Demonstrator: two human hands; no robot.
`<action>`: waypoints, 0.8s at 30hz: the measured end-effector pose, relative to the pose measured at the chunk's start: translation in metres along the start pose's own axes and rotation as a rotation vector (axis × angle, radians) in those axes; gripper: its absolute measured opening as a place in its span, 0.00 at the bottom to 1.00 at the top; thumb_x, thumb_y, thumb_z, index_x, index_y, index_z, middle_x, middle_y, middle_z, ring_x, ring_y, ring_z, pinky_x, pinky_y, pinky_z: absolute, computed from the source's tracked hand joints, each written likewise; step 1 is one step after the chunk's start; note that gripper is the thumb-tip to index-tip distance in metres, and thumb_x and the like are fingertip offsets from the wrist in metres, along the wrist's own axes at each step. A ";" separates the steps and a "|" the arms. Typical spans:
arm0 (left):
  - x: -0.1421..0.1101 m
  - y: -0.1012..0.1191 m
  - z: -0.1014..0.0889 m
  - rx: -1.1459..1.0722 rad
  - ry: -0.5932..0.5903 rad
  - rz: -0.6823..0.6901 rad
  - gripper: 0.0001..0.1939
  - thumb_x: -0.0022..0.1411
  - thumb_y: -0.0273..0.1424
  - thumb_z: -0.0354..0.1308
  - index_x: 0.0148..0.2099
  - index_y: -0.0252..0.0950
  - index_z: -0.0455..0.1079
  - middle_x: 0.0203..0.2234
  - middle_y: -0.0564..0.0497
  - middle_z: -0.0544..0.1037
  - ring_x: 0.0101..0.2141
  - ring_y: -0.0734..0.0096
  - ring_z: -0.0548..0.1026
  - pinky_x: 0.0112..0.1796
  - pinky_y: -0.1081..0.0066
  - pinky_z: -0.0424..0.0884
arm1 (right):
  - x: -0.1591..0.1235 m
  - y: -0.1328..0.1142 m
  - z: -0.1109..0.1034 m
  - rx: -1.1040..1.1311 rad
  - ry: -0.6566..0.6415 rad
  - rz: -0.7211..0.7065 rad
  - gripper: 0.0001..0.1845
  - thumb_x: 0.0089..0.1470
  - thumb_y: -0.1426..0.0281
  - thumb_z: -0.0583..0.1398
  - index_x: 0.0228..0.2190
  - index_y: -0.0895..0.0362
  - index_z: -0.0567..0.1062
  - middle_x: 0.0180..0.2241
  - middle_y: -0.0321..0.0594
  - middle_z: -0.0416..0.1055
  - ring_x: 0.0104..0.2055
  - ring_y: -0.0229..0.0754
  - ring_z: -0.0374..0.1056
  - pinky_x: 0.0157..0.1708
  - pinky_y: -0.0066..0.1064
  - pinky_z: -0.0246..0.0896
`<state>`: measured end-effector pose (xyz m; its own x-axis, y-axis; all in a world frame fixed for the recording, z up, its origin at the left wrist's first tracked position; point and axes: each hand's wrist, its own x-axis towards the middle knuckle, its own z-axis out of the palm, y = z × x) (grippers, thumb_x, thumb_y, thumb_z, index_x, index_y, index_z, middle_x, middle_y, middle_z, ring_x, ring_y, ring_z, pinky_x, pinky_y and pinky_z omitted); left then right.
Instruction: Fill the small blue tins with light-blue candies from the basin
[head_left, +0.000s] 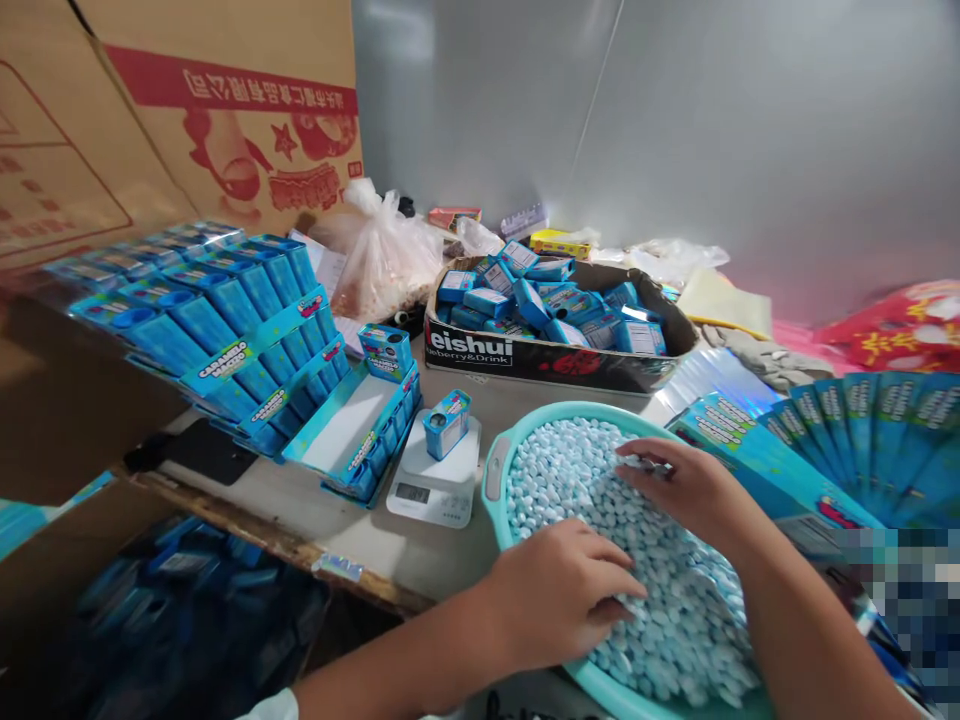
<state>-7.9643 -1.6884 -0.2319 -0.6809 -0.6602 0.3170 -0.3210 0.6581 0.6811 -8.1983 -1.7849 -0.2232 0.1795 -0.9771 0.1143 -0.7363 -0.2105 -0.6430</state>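
Observation:
A turquoise plastic basin [496, 470] holds a heap of small pale-blue candies [562, 460]. My left hand [566, 590] rests over the near-left part of the heap, its fingers loosely bent and apart. On the far right side of the heap, my right hand [694, 490] has its fingers curled around a few candies, partly hidden. Left of the basin, a small blue candy box [448, 425] stands upright on a white digital scale [431, 508]. The scale's reading is too small to make out.
A blue display tray [337, 420] holds one upright box [385, 352]. Filled trays [217, 320] are stacked at left. A black carton [555, 365] full of blue boxes stands behind. Flat blue cartons [757, 450] lie at right. The table edge [300, 545] runs along the left front.

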 end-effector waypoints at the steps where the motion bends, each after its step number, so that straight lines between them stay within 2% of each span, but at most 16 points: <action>1: -0.002 0.002 -0.002 -0.005 0.059 0.004 0.16 0.69 0.34 0.59 0.54 0.34 0.79 0.56 0.43 0.79 0.57 0.59 0.75 0.62 0.60 0.68 | 0.000 -0.002 0.000 0.016 -0.008 -0.005 0.16 0.53 0.55 0.65 0.37 0.53 0.84 0.36 0.44 0.83 0.28 0.46 0.72 0.31 0.38 0.69; 3: -0.007 0.006 -0.010 -0.051 0.210 -0.016 0.17 0.68 0.37 0.61 0.56 0.38 0.78 0.59 0.43 0.76 0.62 0.56 0.71 0.66 0.55 0.63 | -0.002 -0.008 0.000 0.031 -0.027 -0.022 0.15 0.54 0.56 0.65 0.37 0.53 0.83 0.36 0.44 0.82 0.31 0.46 0.73 0.32 0.37 0.70; 5: -0.016 0.002 -0.024 -0.111 0.391 -0.075 0.13 0.68 0.35 0.61 0.52 0.42 0.78 0.56 0.45 0.78 0.62 0.58 0.71 0.65 0.54 0.65 | -0.005 -0.016 -0.003 0.032 -0.035 -0.032 0.13 0.56 0.58 0.63 0.37 0.53 0.83 0.35 0.42 0.81 0.33 0.46 0.73 0.34 0.37 0.69; 7: -0.027 -0.013 -0.041 -0.076 0.662 -0.150 0.06 0.69 0.33 0.57 0.42 0.41 0.76 0.48 0.47 0.80 0.57 0.61 0.74 0.61 0.55 0.70 | -0.007 -0.024 -0.007 0.036 -0.010 -0.038 0.13 0.58 0.60 0.61 0.36 0.54 0.82 0.33 0.41 0.81 0.34 0.45 0.74 0.34 0.36 0.69; 8: -0.031 -0.026 -0.050 -0.008 0.812 -0.240 0.05 0.70 0.33 0.56 0.43 0.40 0.74 0.49 0.46 0.78 0.57 0.60 0.74 0.61 0.54 0.70 | -0.008 -0.027 -0.009 0.035 0.001 -0.037 0.13 0.60 0.61 0.60 0.36 0.54 0.82 0.34 0.40 0.81 0.34 0.45 0.74 0.35 0.35 0.69; 9: -0.035 -0.042 -0.058 0.083 0.935 -0.332 0.08 0.69 0.35 0.58 0.47 0.39 0.72 0.52 0.44 0.77 0.58 0.58 0.74 0.61 0.53 0.70 | -0.009 -0.029 -0.011 0.033 0.018 -0.032 0.13 0.60 0.61 0.59 0.36 0.53 0.82 0.35 0.39 0.81 0.35 0.44 0.74 0.35 0.34 0.69; 11: -0.039 -0.075 -0.071 0.300 1.073 -0.494 0.27 0.62 0.39 0.64 0.61 0.34 0.67 0.59 0.37 0.72 0.61 0.49 0.71 0.61 0.49 0.69 | -0.008 -0.031 -0.013 0.075 0.077 -0.006 0.13 0.61 0.62 0.58 0.35 0.54 0.81 0.35 0.39 0.80 0.36 0.43 0.74 0.35 0.33 0.68; 13: -0.041 -0.106 -0.078 0.395 1.066 -0.597 0.46 0.55 0.42 0.67 0.69 0.27 0.58 0.62 0.29 0.68 0.64 0.40 0.67 0.62 0.45 0.66 | -0.007 -0.029 -0.013 0.128 0.138 0.023 0.12 0.61 0.63 0.58 0.34 0.55 0.80 0.35 0.39 0.80 0.37 0.44 0.74 0.36 0.33 0.67; 14: -0.041 -0.118 -0.080 0.351 1.041 -0.658 0.52 0.52 0.43 0.68 0.72 0.26 0.52 0.62 0.28 0.69 0.62 0.40 0.69 0.60 0.45 0.69 | -0.006 -0.026 -0.012 0.151 0.162 0.036 0.12 0.61 0.63 0.58 0.34 0.55 0.80 0.35 0.40 0.80 0.38 0.44 0.75 0.36 0.33 0.67; 15: -0.041 -0.127 -0.080 0.297 0.994 -0.727 0.54 0.51 0.44 0.68 0.73 0.26 0.51 0.59 0.28 0.72 0.59 0.39 0.73 0.58 0.45 0.72 | -0.005 -0.024 -0.011 0.166 0.181 0.046 0.11 0.61 0.63 0.58 0.34 0.55 0.80 0.36 0.40 0.80 0.39 0.44 0.75 0.37 0.33 0.67; 16: -0.041 -0.134 -0.080 0.239 0.940 -0.789 0.52 0.51 0.45 0.68 0.72 0.26 0.55 0.55 0.30 0.77 0.55 0.40 0.77 0.54 0.46 0.75 | -0.004 -0.021 -0.010 0.179 0.198 0.054 0.11 0.60 0.64 0.59 0.34 0.54 0.80 0.36 0.40 0.81 0.40 0.45 0.76 0.37 0.33 0.68; 18: -0.037 -0.140 -0.081 0.184 0.846 -0.858 0.40 0.52 0.47 0.67 0.62 0.30 0.69 0.44 0.37 0.82 0.45 0.42 0.82 0.47 0.49 0.78 | -0.003 -0.017 -0.007 0.214 0.229 0.064 0.10 0.60 0.63 0.59 0.35 0.54 0.80 0.37 0.41 0.81 0.41 0.45 0.76 0.38 0.33 0.68; 19: -0.034 -0.139 -0.082 0.187 0.824 -0.854 0.33 0.53 0.47 0.67 0.57 0.32 0.74 0.41 0.39 0.83 0.44 0.44 0.82 0.48 0.50 0.78 | -0.003 -0.016 -0.005 0.229 0.245 0.066 0.11 0.60 0.63 0.59 0.35 0.54 0.80 0.38 0.41 0.81 0.42 0.45 0.76 0.39 0.34 0.69; 20: -0.029 -0.134 -0.085 0.208 0.825 -0.809 0.29 0.55 0.46 0.65 0.53 0.33 0.76 0.42 0.41 0.83 0.46 0.45 0.81 0.50 0.51 0.77 | -0.002 -0.016 -0.003 0.242 0.257 0.064 0.11 0.61 0.63 0.59 0.36 0.54 0.79 0.39 0.42 0.80 0.42 0.46 0.76 0.39 0.34 0.69; 22: -0.017 -0.118 -0.094 0.322 0.861 -0.632 0.25 0.59 0.44 0.63 0.55 0.36 0.76 0.48 0.43 0.82 0.51 0.49 0.79 0.58 0.52 0.72 | -0.002 -0.019 -0.001 0.261 0.270 0.050 0.11 0.61 0.62 0.59 0.36 0.53 0.79 0.40 0.42 0.80 0.44 0.46 0.76 0.40 0.35 0.70; 24: -0.001 -0.093 -0.105 0.503 0.818 -0.343 0.24 0.63 0.40 0.62 0.60 0.39 0.74 0.53 0.44 0.80 0.54 0.51 0.76 0.60 0.53 0.68 | -0.003 -0.023 0.000 0.273 0.264 0.026 0.11 0.62 0.63 0.59 0.36 0.53 0.79 0.40 0.42 0.80 0.44 0.46 0.76 0.40 0.34 0.69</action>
<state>-7.8643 -1.7869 -0.2267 0.0980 -0.7630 0.6389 -0.7818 0.3382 0.5238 -8.1820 -1.7775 -0.2084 -0.0376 -0.9640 0.2633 -0.5309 -0.2040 -0.8225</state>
